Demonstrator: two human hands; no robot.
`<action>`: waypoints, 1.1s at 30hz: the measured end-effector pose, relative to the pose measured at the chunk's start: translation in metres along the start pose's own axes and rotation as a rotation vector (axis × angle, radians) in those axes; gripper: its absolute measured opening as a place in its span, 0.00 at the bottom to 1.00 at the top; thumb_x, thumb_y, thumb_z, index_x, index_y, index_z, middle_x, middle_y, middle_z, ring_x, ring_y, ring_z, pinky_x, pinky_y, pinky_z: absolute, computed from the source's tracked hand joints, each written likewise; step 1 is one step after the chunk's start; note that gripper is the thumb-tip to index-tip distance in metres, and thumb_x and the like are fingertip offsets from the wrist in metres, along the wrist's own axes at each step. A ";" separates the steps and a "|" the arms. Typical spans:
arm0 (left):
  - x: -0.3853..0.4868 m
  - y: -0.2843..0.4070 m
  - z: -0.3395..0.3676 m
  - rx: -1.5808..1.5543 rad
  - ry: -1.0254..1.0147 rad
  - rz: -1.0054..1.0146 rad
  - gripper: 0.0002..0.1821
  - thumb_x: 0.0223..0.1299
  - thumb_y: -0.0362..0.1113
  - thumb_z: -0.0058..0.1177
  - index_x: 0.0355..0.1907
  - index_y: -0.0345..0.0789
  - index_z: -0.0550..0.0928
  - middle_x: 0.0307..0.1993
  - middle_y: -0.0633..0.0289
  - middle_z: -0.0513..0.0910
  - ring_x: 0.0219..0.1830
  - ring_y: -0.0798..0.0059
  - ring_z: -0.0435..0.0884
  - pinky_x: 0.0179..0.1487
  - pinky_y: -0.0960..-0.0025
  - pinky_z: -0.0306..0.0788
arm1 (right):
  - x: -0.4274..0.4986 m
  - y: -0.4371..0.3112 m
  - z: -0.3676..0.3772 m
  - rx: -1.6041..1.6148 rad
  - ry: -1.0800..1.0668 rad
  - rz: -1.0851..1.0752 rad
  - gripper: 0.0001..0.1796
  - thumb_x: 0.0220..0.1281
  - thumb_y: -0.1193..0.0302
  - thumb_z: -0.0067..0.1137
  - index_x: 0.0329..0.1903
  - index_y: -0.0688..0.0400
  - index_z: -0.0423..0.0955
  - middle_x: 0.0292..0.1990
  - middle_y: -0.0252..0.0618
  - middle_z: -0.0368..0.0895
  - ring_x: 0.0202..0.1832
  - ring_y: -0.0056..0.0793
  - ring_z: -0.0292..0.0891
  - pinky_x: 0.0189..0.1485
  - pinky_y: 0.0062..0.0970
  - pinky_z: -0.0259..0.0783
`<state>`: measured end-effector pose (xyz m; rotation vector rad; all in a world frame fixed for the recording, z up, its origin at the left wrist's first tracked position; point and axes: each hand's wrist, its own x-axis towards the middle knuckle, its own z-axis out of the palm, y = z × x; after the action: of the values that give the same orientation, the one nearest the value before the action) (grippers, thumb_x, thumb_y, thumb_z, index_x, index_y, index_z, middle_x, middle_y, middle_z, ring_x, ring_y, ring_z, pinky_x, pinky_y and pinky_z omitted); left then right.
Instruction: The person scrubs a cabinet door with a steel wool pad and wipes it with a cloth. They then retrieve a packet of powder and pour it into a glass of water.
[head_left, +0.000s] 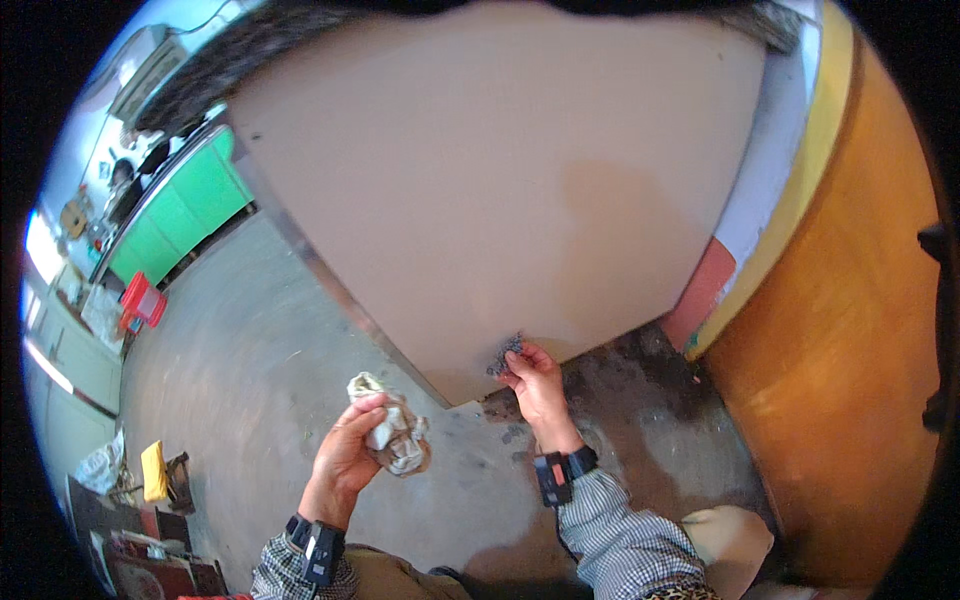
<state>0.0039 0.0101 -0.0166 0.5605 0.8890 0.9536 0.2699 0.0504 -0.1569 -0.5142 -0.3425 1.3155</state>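
My left hand (346, 448) grips a crumpled, stained white cloth (399, 435) above the floor. A grey scouring pad (506, 355), likely steel wool, is pinched between the thumb and fingers of my right hand (537, 379). That pad appears to touch the lower part of a large flat beige panel (465, 187), near its bottom corner. Whether the panel is a door or the side of a cabinet, I cannot tell. Dark wet patches (600, 382) mark the floor under the panel's lower edge.
An orange-brown wooden surface (825, 375) rises close on my right. Across the concrete floor (255, 360) stand green kitchen cabinets (184, 206) and a red bucket (144, 300). A small stool with a yellow top (154, 471) and dark furniture (150, 547) are at lower left.
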 end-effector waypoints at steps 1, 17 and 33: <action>-0.001 -0.006 0.003 0.019 0.063 -0.027 0.10 0.67 0.26 0.49 0.49 0.35 0.78 0.50 0.58 0.80 0.52 0.63 0.80 0.58 0.53 0.76 | -0.011 -0.012 0.013 -0.013 -0.094 0.019 0.07 0.64 0.78 0.59 0.44 0.57 0.77 0.38 0.34 0.83 0.37 0.25 0.81 0.39 0.29 0.83; 0.003 -0.032 0.038 0.029 -0.123 0.103 0.21 0.75 0.49 0.42 0.54 0.33 0.78 0.49 0.62 0.81 0.50 0.72 0.80 0.55 0.63 0.75 | -0.071 -0.040 0.120 -1.260 -0.575 -0.543 0.26 0.55 0.66 0.69 0.57 0.59 0.77 0.56 0.43 0.75 0.58 0.38 0.70 0.60 0.34 0.68; -0.014 -0.008 0.037 0.194 -0.228 0.167 0.25 0.70 0.54 0.48 0.57 0.38 0.79 0.55 0.64 0.79 0.60 0.67 0.72 0.60 0.46 0.66 | -0.050 -0.115 0.111 -0.810 -0.186 -0.742 0.35 0.45 0.80 0.68 0.61 0.58 0.71 0.59 0.43 0.71 0.65 0.38 0.64 0.69 0.38 0.59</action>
<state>0.0355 -0.0071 0.0024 0.9021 0.7415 0.9371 0.2963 0.0005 0.0006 -0.8299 -1.1241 0.4562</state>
